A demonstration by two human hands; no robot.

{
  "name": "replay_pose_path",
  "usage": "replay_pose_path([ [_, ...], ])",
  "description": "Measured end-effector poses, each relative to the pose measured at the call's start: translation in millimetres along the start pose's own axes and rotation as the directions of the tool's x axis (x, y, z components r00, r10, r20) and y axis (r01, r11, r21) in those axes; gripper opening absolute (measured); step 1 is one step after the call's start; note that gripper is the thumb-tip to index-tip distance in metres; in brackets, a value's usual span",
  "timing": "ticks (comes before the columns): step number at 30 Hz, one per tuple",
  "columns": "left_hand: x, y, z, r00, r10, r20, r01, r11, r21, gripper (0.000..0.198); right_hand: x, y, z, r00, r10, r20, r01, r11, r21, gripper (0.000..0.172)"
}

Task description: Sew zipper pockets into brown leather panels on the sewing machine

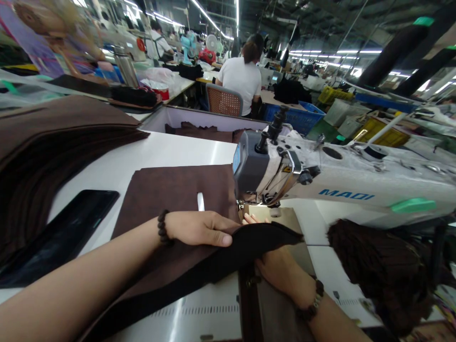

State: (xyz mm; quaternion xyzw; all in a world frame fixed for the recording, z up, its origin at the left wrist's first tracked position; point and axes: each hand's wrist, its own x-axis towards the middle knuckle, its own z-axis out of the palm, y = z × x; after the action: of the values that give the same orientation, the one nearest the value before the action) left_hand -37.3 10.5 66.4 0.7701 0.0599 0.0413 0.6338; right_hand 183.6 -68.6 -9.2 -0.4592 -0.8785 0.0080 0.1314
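Note:
A brown fabric panel [181, 190] lies on the machine bed, its near edge lifted into a fold with a dark underside [228, 256]. My left hand [199, 228] grips that fold, thumb on top and its other fingers mostly hidden. My right hand [281, 268] passes behind the raised flap, which covers its middle. Its fingertips show beyond the flap, stretched out flat near the needle area of the sewing machine [342, 175]. A small white strip [201, 201] rests on the panel. Under my right wrist runs a brown strip of material [274, 308].
Tall stacked brown fabric pieces [64, 128] stand at left beside a black phone-like slab [60, 232]. A dark brown fabric bundle [381, 270] sits right of the machine. Behind the bed is a bin [199, 116] holding brown pieces. A person in white [240, 78] sits beyond.

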Motion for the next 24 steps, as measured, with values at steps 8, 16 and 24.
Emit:
replay_pose_path([
  [8, 6.8, 14.9, -2.2, 0.995, 0.037, 0.091, -0.023, 0.989, -0.145, 0.052, -1.5, 22.9, 34.1, 0.992, -0.03, 0.124, 0.04, 0.996, -0.083, 0.048],
  [16, 18.0, 14.9, -5.4, 0.993, 0.046, 0.112, -0.027, 0.986, -0.162, 0.054, -6.9, 39.3, 66.2, 0.997, -0.014, 0.07, 0.022, 0.994, -0.111, 0.053],
  [24, 24.0, -5.7, -13.0, 0.989, 0.117, 0.095, -0.106, 0.988, -0.116, 0.047, -1.4, 30.0, 63.0, 0.999, 0.016, 0.045, -0.009, 0.988, -0.151, 0.045],
])
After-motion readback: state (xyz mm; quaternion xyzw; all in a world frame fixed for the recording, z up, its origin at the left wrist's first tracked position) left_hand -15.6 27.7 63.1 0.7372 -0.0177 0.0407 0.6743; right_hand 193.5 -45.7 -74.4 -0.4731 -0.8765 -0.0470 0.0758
